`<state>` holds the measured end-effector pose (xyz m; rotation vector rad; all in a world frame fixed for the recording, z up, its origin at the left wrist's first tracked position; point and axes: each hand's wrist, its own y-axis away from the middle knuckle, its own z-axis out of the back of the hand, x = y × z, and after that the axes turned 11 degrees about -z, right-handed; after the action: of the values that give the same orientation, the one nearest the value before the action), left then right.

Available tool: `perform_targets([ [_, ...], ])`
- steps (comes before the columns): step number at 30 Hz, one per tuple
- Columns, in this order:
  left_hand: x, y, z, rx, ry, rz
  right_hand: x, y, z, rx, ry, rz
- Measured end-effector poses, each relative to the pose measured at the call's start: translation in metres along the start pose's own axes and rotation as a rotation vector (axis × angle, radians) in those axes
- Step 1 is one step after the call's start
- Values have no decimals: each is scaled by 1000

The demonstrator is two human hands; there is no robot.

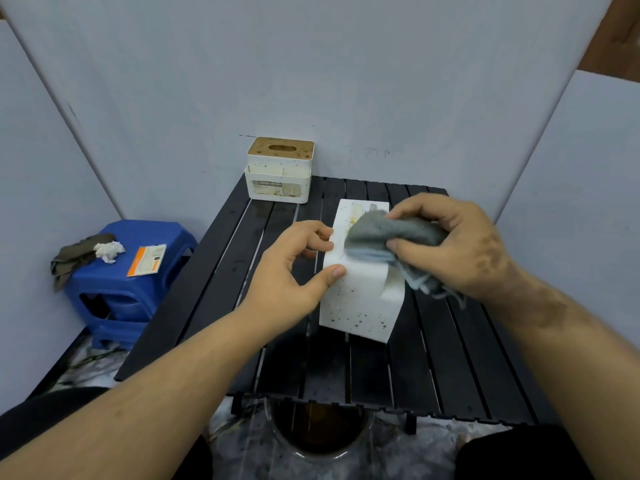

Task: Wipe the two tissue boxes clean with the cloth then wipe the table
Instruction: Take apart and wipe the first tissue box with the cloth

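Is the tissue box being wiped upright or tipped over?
Tipped over: the near tissue box lies on its side, label face up under the grey cloth.

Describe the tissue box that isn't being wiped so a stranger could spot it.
On the black slatted table, look to the far left corner by the grey wall. The white speckled tissue box stands there upright, untouched; unlike the plain white box in hand, it has a brown slotted lid.

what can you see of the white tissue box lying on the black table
The white speckled plastic tissue box lies tipped over on the black slatted table, dotted with dark and gold spots and yellowish stains on its upward face. The left hand steadies its left edge, thumb on the near side; the right hand presses a crumpled grey cloth onto it.
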<state>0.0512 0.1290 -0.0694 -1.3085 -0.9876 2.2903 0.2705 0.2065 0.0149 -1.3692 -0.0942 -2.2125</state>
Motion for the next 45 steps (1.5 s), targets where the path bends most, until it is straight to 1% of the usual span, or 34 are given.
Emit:
perform_targets([
  [2,0,0,-2,-17,12,31,-4,-5,-2,-121,-30,-55],
  [3,0,0,-3,-29,11,42,-4,-4,-5,-162,-1,-57],
  [4,0,0,-3,-40,10,49,-3,-3,-7,-164,29,-37],
  [6,-2,1,-3,-52,5,78,3,3,-9,-71,61,15],
  [8,-4,3,-4,-68,-25,154,3,3,-6,-28,82,41],
  [11,-13,9,-11,-117,-86,297,-5,-2,-3,-147,26,-31],
  [13,-18,13,-19,-97,-91,346,-7,-2,-8,-187,-39,-87],
  [14,-21,15,-24,-81,-88,362,-5,-1,-12,-186,-49,-81],
  [16,-26,15,-34,-100,-65,386,-1,2,-17,-150,21,20],
  [18,-29,11,-41,-152,-36,401,4,4,-21,-107,203,173],
  [19,-31,9,-42,-174,-28,405,5,3,-20,-83,221,181],
  [21,-31,6,-43,-210,-26,417,7,-8,-14,-39,73,35],
  [22,-29,6,-44,-223,-30,432,6,-14,-11,-73,23,-41],
  [23,-29,5,-44,-232,-30,443,3,-22,-8,-142,26,-66],
  [24,-29,5,-44,-238,-23,448,-1,-30,-7,-205,85,-79],
  [25,-30,5,-44,-246,-5,454,-1,-34,-8,-238,117,-83],
  [26,-30,4,-44,-257,18,460,1,-35,-12,-216,130,-67],
  [29,-30,3,-43,-283,105,474,10,-27,-28,-56,320,139],
  [30,-29,3,-43,-283,128,479,12,-29,-28,-22,331,160],
  [31,-29,2,-42,-277,137,483,13,-36,-24,-6,290,111],
  [32,-28,2,-42,-266,138,485,13,-45,-19,-25,219,23],
  [33,-28,1,-41,-257,142,486,11,-53,-15,-78,176,-56],
  [34,-28,0,-40,-250,150,490,8,-61,-12,-128,181,-89],
  [35,-27,-2,-40,-247,157,494,6,-67,-13,-157,238,-86],
  [36,-26,-2,-40,-246,160,497,6,-68,-17,-144,289,-51],
  [39,-23,-3,-41,-248,167,501,15,-55,-34,35,341,90],
  [40,-22,-3,-41,-245,160,501,16,-54,-35,66,318,86],
  [41,-21,-3,-40,-241,149,502,14,-59,-32,63,275,46],
  [42,-21,-4,-40,-238,140,503,9,-67,-26,32,221,-11],
  [43,-20,-4,-40,-234,135,502,3,-77,-20,-36,190,-59],
  [45,-20,-5,-41,-219,131,506,-6,-92,-12,-169,216,-123],
])
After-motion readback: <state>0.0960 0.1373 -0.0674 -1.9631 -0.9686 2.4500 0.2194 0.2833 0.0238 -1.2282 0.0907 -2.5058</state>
